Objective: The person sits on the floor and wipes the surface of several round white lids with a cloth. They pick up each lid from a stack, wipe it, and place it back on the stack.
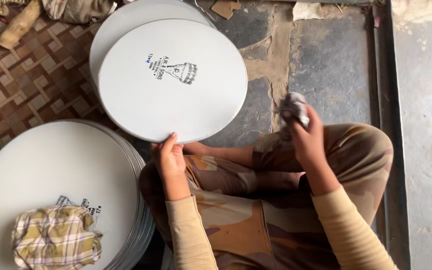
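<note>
My left hand (168, 159) grips the near rim of a round white drum head (171, 80) with a small dark printed mark, held flat above my lap. A second white disc (121, 25) of the same kind lies right behind it, mostly covered. My right hand (306, 137) is closed on a small crumpled grey rag (293, 106), raised over my right knee and clear of the disc. I sit cross-legged in patterned brown trousers (246, 220) and long beige sleeves.
A stack of larger white discs (51, 165) lies at my left, with a folded checked cloth (56, 237) on top. Patterned brown flooring (21, 80) lies at far left, grey stone floor (326, 60) ahead, and a metal rail (388, 100) runs along the right.
</note>
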